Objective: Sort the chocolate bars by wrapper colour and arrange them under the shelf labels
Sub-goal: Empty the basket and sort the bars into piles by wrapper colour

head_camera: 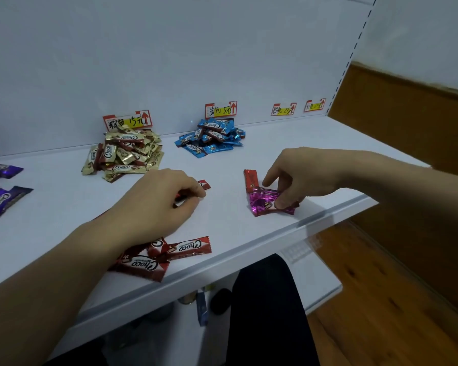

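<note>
My left hand (160, 199) curls over a red chocolate bar (204, 184) at the middle of the white shelf (64, 207), pinching it. My right hand (299, 175) pinches a small bunch of pink bars (262, 202) near the front edge; a single red bar (250, 179) lies just left of its forefinger. More red bars (169, 253) lie by my left wrist. A gold pile (123, 154) sits under the left label (127, 120), and a blue pile (212, 137) under the blue label (220, 109). Purple bars (0, 191) lie at far left.
Two more labels, a pink one (283, 109) and another (314, 104), are stuck on the back panel at the right, with bare shelf below them. A lower shelf (315, 276) and wooden floor (381, 299) show beneath. My dark-clothed leg (265, 313) stands at the shelf front.
</note>
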A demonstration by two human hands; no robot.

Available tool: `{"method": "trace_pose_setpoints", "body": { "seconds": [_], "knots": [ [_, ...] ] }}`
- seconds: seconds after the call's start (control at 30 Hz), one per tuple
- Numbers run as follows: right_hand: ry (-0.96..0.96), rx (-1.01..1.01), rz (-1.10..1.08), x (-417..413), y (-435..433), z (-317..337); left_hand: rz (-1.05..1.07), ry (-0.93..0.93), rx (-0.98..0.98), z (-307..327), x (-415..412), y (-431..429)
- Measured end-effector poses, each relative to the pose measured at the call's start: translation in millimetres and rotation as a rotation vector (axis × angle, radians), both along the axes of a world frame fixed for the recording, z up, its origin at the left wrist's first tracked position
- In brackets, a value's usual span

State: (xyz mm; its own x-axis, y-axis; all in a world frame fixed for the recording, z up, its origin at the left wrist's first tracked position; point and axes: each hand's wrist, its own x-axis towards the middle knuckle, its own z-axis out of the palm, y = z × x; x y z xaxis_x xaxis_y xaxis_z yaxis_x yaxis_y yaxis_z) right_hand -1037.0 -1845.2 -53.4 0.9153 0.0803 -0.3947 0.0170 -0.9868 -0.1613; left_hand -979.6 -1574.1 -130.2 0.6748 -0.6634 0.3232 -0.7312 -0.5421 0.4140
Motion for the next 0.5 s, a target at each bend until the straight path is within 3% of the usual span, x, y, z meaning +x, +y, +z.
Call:
{"method": "trace_pose_setpoints", "body": {
  "seconds": [0.23, 0.37, 0.5],
  "knots": [
    [0.064, 0.047, -0.050, 7.4, 3.4, 2.8, -0.011, 0.036, -0.030, 0.4, -1.3, -0.3],
    [-0.099, -0.102, 0.074, -5.4, 6.0, -1.3, -0.021, 0.036, -0.044, 0.3, -1.4, -0.1],
    [-0.283, -0.018, 0.160, -21.0, 8.9, -17.3, -0.027, 0.000, -0.057, 5.3, 1.0, 2.9]
  ]
}}
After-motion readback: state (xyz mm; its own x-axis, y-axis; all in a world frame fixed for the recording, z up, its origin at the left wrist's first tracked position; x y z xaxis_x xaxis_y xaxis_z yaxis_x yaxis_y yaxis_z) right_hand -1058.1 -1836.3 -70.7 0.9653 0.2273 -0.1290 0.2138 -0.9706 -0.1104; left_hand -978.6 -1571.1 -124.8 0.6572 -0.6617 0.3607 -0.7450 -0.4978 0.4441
